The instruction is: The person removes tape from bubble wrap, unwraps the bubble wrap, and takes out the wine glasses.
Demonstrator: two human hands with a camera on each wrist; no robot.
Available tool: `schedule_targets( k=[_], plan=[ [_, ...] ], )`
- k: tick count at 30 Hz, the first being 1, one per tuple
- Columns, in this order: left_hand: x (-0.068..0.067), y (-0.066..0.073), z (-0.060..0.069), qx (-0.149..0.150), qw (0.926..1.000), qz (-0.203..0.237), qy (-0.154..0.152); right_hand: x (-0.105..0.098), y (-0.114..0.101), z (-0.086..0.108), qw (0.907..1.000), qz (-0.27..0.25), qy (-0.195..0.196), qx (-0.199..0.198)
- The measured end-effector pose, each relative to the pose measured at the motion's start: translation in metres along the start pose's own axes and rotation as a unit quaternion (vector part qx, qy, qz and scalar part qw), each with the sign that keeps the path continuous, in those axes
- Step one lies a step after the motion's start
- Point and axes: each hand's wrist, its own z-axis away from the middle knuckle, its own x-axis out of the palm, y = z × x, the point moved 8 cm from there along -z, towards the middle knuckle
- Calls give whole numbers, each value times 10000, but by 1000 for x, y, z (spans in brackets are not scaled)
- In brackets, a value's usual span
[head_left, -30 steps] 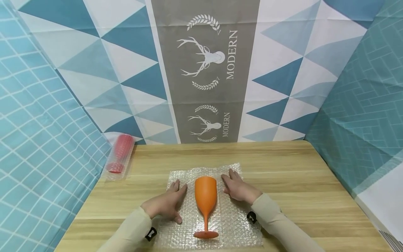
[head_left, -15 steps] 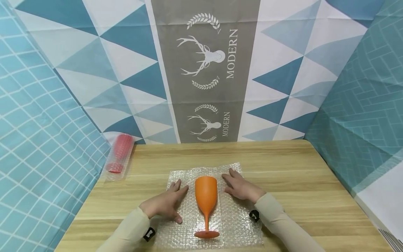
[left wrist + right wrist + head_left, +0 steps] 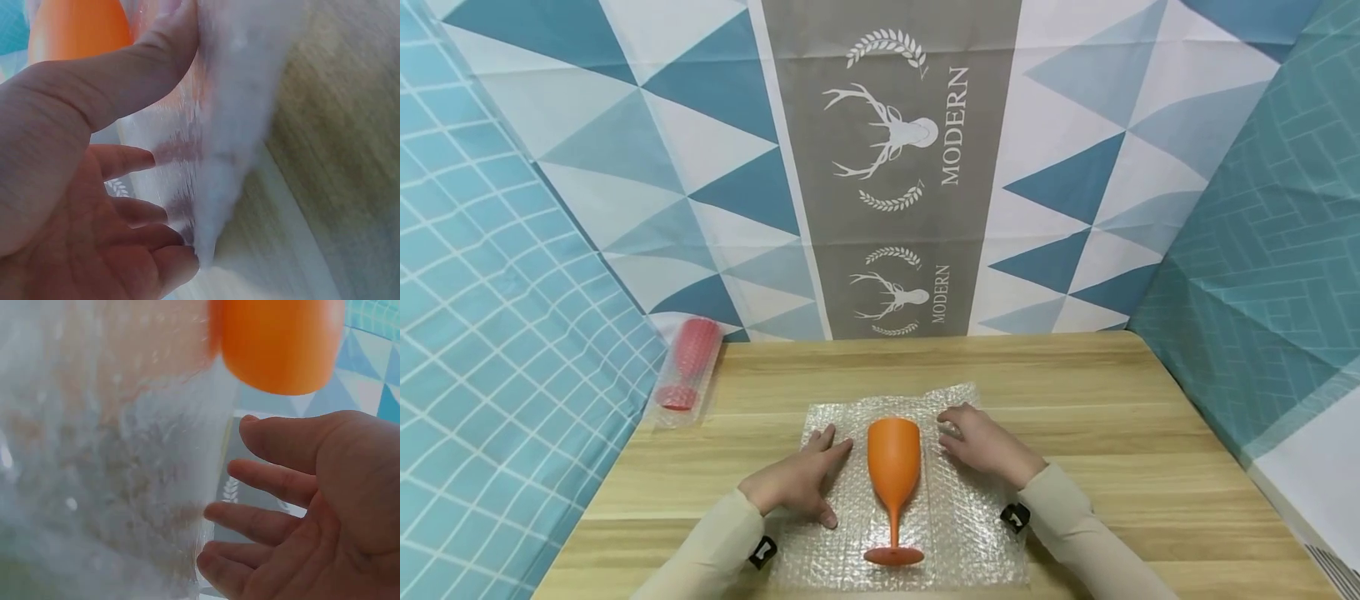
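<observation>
So the orange goblet (image 3: 893, 490) is lying on its side on the bubble wrap (image 3: 966, 542), long axis pointing away from the person, bowl far, foot near. Left hand (image 3: 796, 483) sits left of it, fingers spread wide; right hand (image 3: 985, 442) is right, fingers loosely bent, neither gripping it. Honestly can't tell which is nearer.

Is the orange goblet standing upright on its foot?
No, the orange goblet lies on its side on the bubble wrap, between the left hand and the right hand.
</observation>
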Motion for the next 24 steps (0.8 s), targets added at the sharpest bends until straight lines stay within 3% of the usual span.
schedule_targets(
  k=[17, 24],
  plan=[
    [-2, 3, -2, -58, 9994, -322, 66, -14, -32, 10, 9980, -565, 26, -274],
    [-2, 3, -3, -102, 9995, -302, 71, -6, -40, 14, 9955, -874, -198, -314]
  ],
)
